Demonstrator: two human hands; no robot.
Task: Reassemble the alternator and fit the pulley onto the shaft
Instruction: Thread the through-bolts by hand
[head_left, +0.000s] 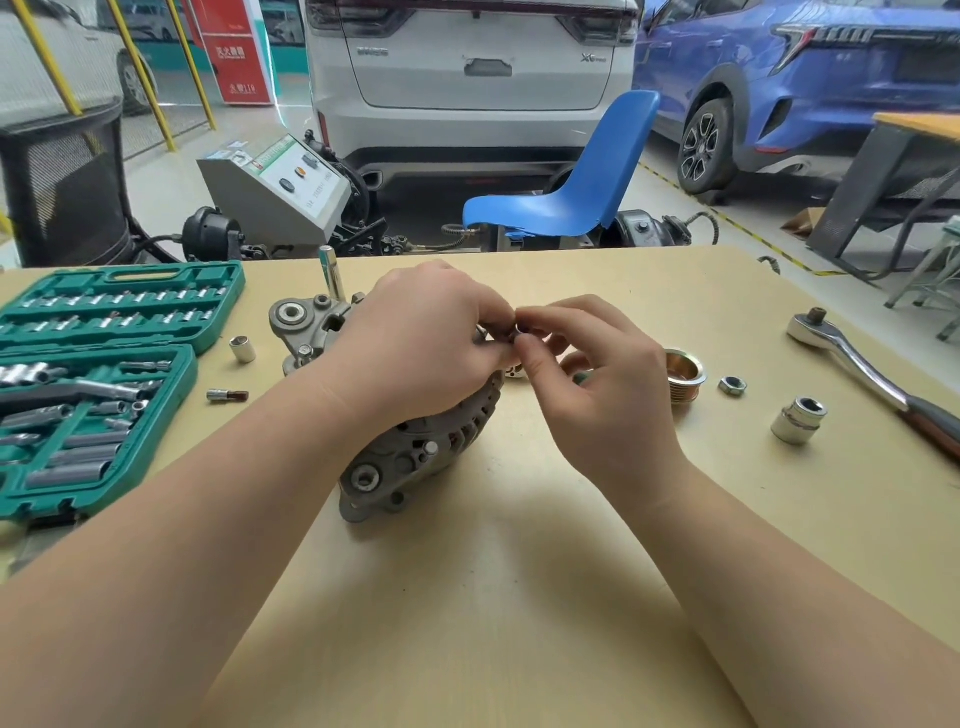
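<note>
Alternator (405, 452) is the landmark: lies on its side mid-table (519, 597), mounting ears toward the person and toward the socket case. Near end shows a bolt head and a bushing hole; housing looks closed up, judged only from visible side.

Left hand (421, 343) rests on top of the alternator, fingers curled, pinching at something small over the far-right end. Right hand (587, 364) just right of the alternator, thumb and forefinger pinching a small ring-like part, fingertips (519, 317) touching the left's. What the part is: too hidden to tell, maybe a spacer or washer for the shaft. Shaft itself hidden under the hands.

Pulley (684, 375) sits on the table right of the alternator, not fitted yet. Nut (732, 386) just beyond it to the right, large socket (798, 419) further right, ratchet (872, 374) furthest right. Socket case (104, 389) left of the alternator, open; loose small socket (242, 348) and a bit (227, 396) between the two.

Risks, judged:
- small part slips from the two-hand pinch, rolls off or drops into the housing vents
- part goes on cocked or wrong way round, so pulley won't seat
- alternator lies on a rounded body, could rock under left-hand pressure
- nut loose near pulley, easy to knock away when reaching
</note>
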